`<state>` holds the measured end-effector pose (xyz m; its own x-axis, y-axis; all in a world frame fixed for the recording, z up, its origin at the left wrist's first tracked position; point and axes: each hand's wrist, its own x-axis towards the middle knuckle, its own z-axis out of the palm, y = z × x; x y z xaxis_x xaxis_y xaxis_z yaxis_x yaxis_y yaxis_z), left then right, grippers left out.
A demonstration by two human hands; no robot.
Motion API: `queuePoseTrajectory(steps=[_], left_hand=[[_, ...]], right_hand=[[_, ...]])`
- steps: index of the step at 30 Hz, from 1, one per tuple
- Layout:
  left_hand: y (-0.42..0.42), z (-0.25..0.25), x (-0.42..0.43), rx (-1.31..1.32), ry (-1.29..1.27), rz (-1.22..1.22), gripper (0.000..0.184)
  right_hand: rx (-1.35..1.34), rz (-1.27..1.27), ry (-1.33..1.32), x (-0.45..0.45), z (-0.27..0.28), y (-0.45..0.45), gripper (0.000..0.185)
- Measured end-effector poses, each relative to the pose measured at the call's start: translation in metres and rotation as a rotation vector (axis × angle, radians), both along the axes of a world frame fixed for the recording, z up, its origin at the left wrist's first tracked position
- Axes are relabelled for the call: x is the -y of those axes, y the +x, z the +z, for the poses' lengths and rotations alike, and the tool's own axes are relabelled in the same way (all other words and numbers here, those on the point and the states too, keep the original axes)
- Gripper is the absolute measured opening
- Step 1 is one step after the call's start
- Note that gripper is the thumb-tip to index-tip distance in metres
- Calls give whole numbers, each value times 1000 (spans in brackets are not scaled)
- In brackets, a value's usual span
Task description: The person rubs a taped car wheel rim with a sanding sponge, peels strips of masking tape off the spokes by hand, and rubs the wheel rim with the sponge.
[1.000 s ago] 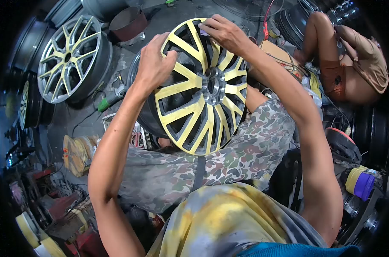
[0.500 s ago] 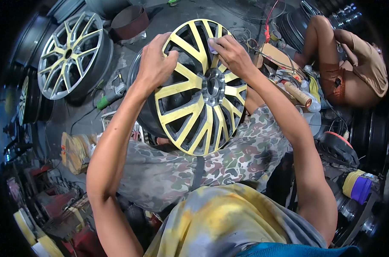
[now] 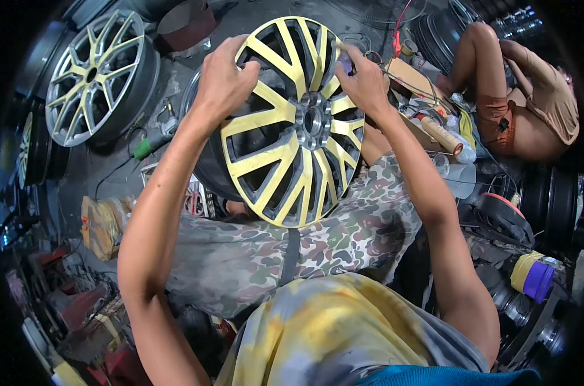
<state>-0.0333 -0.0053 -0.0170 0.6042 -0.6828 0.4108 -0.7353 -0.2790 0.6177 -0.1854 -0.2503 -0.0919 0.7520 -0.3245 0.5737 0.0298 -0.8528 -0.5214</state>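
Observation:
A multi-spoke alloy wheel [image 3: 261, 122] with yellow-faced spokes and rim edge stands tilted at my lap, its bare metal hub in the middle. My left hand [image 3: 226, 76] is closed round its upper left edge, fingers hidden behind the rim. At the upper right of the wheel, my right hand [image 3: 364, 82] is closed on a small purple piece [image 3: 345, 63], which looks like folded sandpaper; it is partly hidden by the fingers. The fingers are slightly blurred and lie by the outer ends of the spokes.
Another alloy wheel [image 3: 92, 76] stands at the left. Near it lies a power tool with a green part [image 3: 142, 150]. A cardboard box [image 3: 404, 78] and a cardboard tube [image 3: 441, 136] are at the right. Beyond them another person [image 3: 527, 103] sits. Purple-and-yellow tape rolls [image 3: 535, 276] lie lower right.
My right hand has moved right with the purple piece, from the upper spokes to the wheel's outer edge. My left hand keeps its grip. The whole view has shifted slightly.

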Motion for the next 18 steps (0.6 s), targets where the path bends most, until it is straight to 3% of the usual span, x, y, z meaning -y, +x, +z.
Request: queuePoseTrajectory(steps=[1, 7, 8, 12, 18], left_hand=[[-2, 1, 0, 3, -1, -2, 50], [-10, 5, 2, -9, -22, 13, 50], [-10, 6, 2, -11, -21, 12, 50], [-14, 8, 6, -32, -6, 3, 49], [-17, 7, 9, -44, -53, 13, 45]], right_hand=[[-127, -38, 120, -4, 12, 1, 21], [-153, -5, 201, -9, 19, 26, 27], [-118, -5, 188, -9, 22, 29, 35], [-205, -59, 210, 6, 32, 47, 38], [-120, -69, 133, 36, 56, 75, 34]])
